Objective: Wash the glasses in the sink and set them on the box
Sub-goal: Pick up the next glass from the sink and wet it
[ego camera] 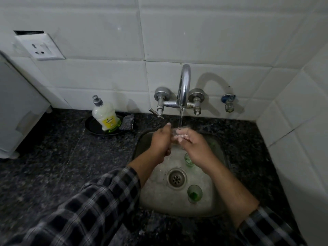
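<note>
While tap (183, 86) runs, both hands' fingers clamped on glass (174, 133) over steel sink (220, 206); granite counter (53, 166).

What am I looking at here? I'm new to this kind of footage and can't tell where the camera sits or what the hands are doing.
There is no machine: a person wears a camera on the head, looking down at their own two hands. The left hand and right hand hold a clear glass between them under water running from the tap. Below is a steel sink set in a dark stone counter. Two green glasses wait in the sink, one near the drain, one partly hidden under the right hand. A soap bottle stands on a dark dish at the left.
</note>
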